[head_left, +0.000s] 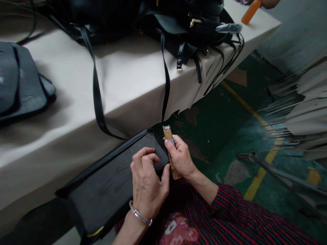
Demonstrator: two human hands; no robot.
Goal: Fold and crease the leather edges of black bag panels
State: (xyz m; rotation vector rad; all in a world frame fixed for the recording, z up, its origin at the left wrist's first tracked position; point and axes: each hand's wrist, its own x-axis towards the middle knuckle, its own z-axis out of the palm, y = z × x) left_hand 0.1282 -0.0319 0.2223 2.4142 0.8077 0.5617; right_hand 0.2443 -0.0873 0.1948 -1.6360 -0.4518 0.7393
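A dark, box-shaped bag piece (102,183) with black edging lies across my lap, beside the table's front side. Over its right end is my left hand (149,177), a metal bangle on the wrist. Its fingers are bent and the thumb stands apart, with nothing seen between them. My right hand (180,154) is wrapped round a flat tan stick (168,133) with a whitish, worn top end, held upright against the right end of the dark piece. A small grey band or piece shows on the stick by my right thumb.
Black bags (178,30) with hanging straps and gold buckles lie on the cloth-covered table (133,68). Another black piece (22,78) lies at left. At the far right corner, a person's hand (270,2) is near an orange bottle (251,12). Metal bars and pale sheets stand right.
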